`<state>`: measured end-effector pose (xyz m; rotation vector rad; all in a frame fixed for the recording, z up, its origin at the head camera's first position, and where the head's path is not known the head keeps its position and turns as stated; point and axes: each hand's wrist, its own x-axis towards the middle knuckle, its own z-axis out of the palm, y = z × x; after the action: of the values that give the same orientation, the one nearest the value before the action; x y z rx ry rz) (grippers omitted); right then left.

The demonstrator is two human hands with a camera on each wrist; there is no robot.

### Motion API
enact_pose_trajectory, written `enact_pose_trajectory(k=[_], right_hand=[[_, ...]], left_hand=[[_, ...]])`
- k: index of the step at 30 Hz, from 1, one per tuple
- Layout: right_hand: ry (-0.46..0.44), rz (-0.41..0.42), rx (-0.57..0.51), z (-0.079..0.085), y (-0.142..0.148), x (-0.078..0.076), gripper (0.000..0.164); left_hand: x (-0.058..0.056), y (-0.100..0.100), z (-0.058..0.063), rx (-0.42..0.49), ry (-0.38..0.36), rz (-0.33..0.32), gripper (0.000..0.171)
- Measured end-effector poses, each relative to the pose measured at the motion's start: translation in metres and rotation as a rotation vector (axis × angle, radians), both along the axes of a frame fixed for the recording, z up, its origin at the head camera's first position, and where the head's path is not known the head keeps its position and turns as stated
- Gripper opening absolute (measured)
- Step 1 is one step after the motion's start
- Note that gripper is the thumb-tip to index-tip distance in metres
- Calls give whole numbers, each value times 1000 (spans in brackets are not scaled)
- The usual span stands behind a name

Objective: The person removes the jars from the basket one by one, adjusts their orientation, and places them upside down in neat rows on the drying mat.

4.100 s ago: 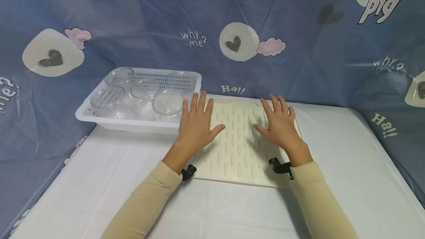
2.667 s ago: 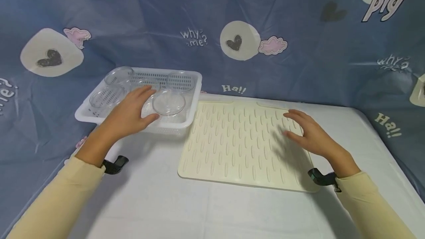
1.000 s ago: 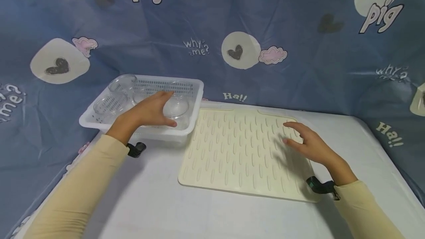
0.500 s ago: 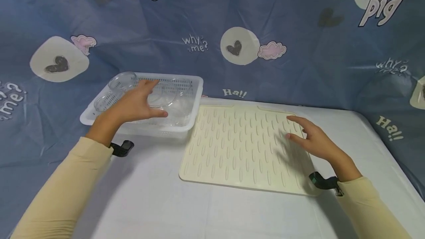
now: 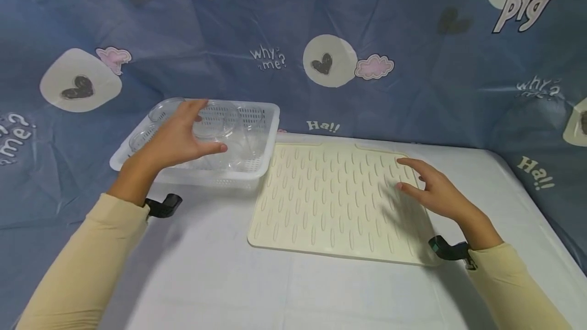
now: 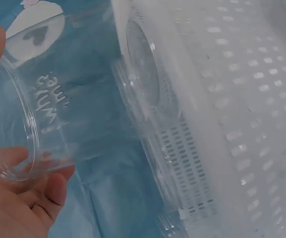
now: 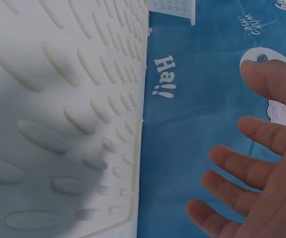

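My left hand [image 5: 169, 139] holds a clear cup [image 6: 78, 114] near its rim, with thumb and fingers around it. The cup is raised above the white perforated basket [image 5: 234, 174], tilted in the left wrist view. Several other clear cups, such as one clear cup [image 5: 251, 116] at the right back, stand in the basket, partly hidden behind the hand. Over the right edge of a cream ribbed mat [image 5: 330, 197] hovers my right hand [image 5: 435, 192]. Its fingers are spread and relaxed, with nothing in them, as the right wrist view shows.
A white cloth [image 5: 220, 269] covers the table under the basket and mat. Behind it hangs a blue printed curtain [image 5: 284, 19]. The basket stands at the left back, close against the mat's left back corner. Black wrist cameras sit on both wrists.
My left hand reached from over the mat into the basket, took hold of a cup and lifted it, drifting left and up. The right hand moved to the mat's right edge and stays there.
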<state>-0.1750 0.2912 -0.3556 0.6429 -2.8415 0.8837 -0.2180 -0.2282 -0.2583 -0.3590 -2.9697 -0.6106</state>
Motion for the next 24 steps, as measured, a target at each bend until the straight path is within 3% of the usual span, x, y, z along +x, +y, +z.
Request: enact_pose_trajectory(k=[5,9,24], right_hand=[[2,-5,3,5,-1,2,58],[9,2,6,8,-3,1,57],[21,34,1,15,-9,2,57]], left_hand=[[11,6,7,49,71,49,118],[17,10,10,77,125,43,118],[28,27,16,136,95,-2,113]])
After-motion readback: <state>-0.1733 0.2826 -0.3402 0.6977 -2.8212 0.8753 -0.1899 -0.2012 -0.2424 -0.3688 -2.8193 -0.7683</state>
